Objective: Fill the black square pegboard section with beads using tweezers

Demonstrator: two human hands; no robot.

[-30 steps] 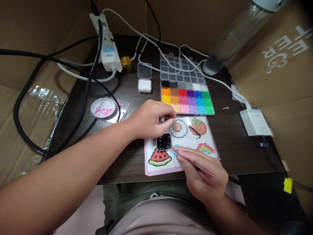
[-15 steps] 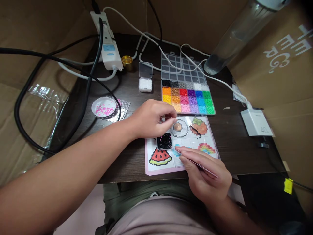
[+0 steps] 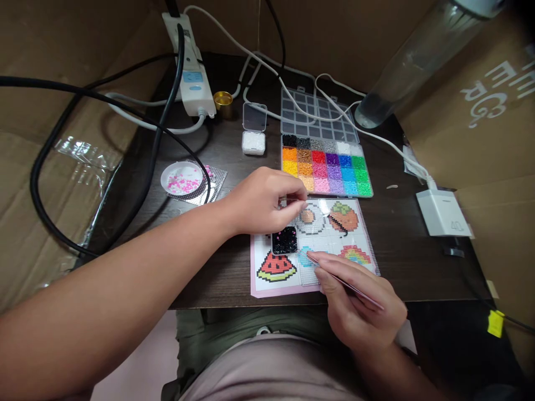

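My right hand (image 3: pixel 363 298) grips slim pinkish tweezers (image 3: pixel 349 285) like a pen. Their tips point left, close to the right edge of a small clear box of black beads (image 3: pixel 285 240), which has a few pink ones mixed in. Above that box, my left hand (image 3: pixel 271 201) has thumb and forefinger pinched together; anything between them is too small to make out. Beneath both hands lies a pink-edged pattern sheet (image 3: pixel 261 291) under clear pegboard, with a watermelon (image 3: pixel 276 267), a fried egg (image 3: pixel 308 217), a persimmon-like fruit (image 3: pixel 346 216) and a rainbow (image 3: pixel 354 254).
Behind the sheet stands an open compartment case of coloured beads (image 3: pixel 328 167). A small box of white beads (image 3: pixel 253 143) and a brass-coloured cup (image 3: pixel 223 102) are farther back. Left are a dish of pink beads (image 3: pixel 183 179), cables and a power strip (image 3: pixel 192 78); right, a white charger (image 3: pixel 443 213).
The view has shifted slightly, moving the scene a little to the right. My right hand with the tweezers has drawn slightly to the right; my left hand keeps its pinch in the same place.
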